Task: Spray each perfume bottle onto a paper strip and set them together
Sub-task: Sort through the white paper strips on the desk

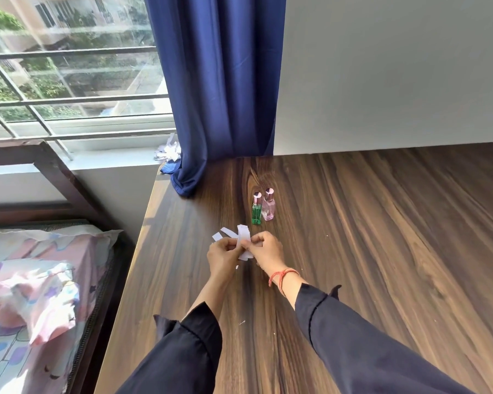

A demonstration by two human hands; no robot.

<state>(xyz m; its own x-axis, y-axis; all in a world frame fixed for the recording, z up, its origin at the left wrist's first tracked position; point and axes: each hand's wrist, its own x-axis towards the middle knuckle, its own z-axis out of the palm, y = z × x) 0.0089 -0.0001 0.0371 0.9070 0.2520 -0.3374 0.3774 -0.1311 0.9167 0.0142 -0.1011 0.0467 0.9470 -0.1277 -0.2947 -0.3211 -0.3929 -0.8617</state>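
Note:
Two small perfume bottles stand side by side on the dark wooden table (382, 237): a green bottle (256, 212) on the left and a pink bottle (268, 208) touching it on the right, both with shiny pink caps. Just in front of them my left hand (224, 255) and my right hand (265, 248) are close together, both pinching a bunch of white paper strips (244, 237). The strips fan out upward and to the left from my fingers. The bottles are a short way beyond my hands, untouched.
A blue curtain (222, 95) hangs down onto the table's far left corner. Crumpled white paper (168, 151) lies on the window sill behind it. A bed with patterned pink bedding (34, 294) stands left of the table's edge. A grey wall is behind the table.

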